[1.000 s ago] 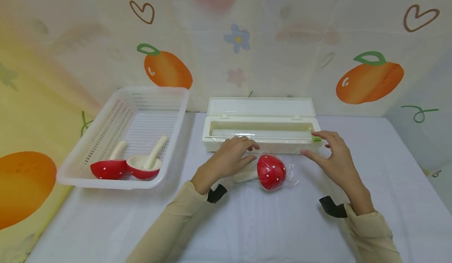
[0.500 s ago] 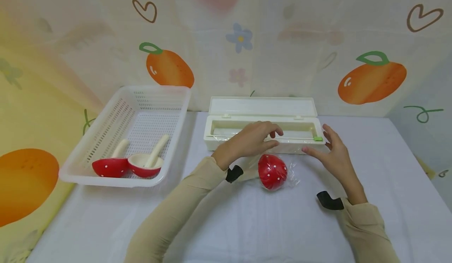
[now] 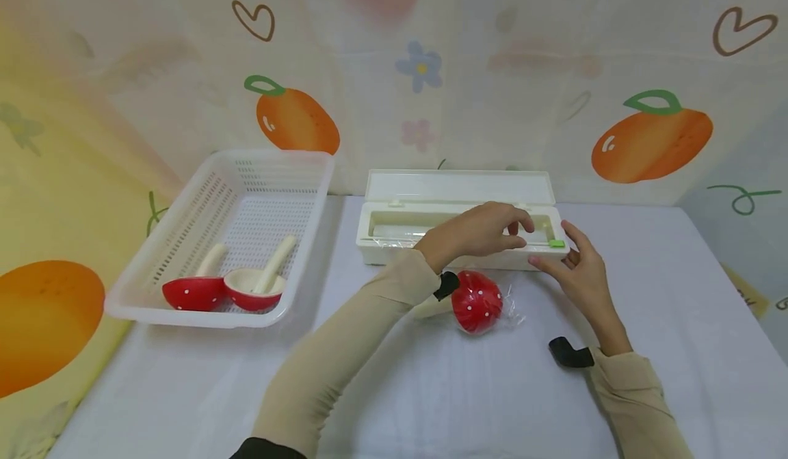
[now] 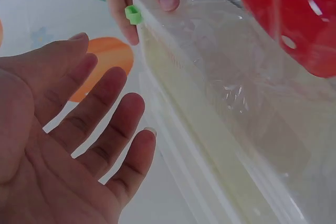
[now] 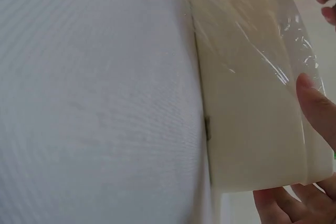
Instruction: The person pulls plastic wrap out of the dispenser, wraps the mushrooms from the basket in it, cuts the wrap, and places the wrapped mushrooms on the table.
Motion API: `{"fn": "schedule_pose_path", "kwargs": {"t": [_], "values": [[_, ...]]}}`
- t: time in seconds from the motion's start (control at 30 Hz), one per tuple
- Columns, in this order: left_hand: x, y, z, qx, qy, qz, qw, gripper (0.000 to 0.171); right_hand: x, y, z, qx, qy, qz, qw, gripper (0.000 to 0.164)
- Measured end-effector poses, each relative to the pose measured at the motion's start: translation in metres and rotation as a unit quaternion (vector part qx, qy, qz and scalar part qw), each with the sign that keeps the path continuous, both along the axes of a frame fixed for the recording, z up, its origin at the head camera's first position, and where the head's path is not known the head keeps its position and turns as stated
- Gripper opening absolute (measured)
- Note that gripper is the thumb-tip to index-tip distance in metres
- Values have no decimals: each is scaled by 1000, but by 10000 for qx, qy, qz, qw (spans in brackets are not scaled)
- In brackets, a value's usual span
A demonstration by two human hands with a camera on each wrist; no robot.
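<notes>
A long white cling film dispenser (image 3: 388, 254) stands at the back of the table with its lid up and a green slide cutter (image 3: 557, 243) at its right end. My right hand (image 3: 581, 267) grips that end, thumb on the front edge and fingers at the end wall. My left hand (image 3: 483, 230) hovers over the trough with loosely bent fingers, holding nothing; the left wrist view shows its palm and spread fingers. Just in front lies a red, white-dotted ladle (image 3: 477, 302) wrapped in clear cling film (image 4: 231, 90). My left wrist covers part of its pale handle.
On the left, a white perforated basket (image 3: 117, 305) holds a red ladle (image 3: 193, 295) and another with its cream bowl facing up (image 3: 252, 289). A patterned cloth (image 3: 492, 103) hangs close behind the dispenser. White cloth (image 3: 468, 390) covers the table.
My left hand has moved right and back, from beside the ladle to over the dispenser's trough. My right hand has shifted from the slide cutter to grip the dispenser's right end.
</notes>
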State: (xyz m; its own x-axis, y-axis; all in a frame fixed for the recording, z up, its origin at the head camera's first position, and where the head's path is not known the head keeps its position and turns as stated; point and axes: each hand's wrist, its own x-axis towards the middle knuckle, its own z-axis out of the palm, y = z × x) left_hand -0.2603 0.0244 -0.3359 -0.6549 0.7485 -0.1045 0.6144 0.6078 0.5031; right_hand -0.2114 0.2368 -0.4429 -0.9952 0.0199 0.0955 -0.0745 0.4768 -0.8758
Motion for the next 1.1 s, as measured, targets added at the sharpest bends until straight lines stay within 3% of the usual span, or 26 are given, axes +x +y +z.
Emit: {"fn": "schedule_pose_path", "kwargs": {"t": [0.37,0.67,0.9,1.1], "values": [[-21,34,-10,-214,-376,185,9989,33,-4,-4,-4,-405,111,-27,9991,89],[-22,62,-21,-250,-435,229,9985,29,-4,-1,-8,-423,402,-11,9983,79],[-17,77,-24,-552,102,604,9966,20,-2,1,-8,-567,409,-54,9975,74],[-16,76,-21,-664,566,568,9946,16,-2,2,-8,-695,466,19,9965,76]]}}
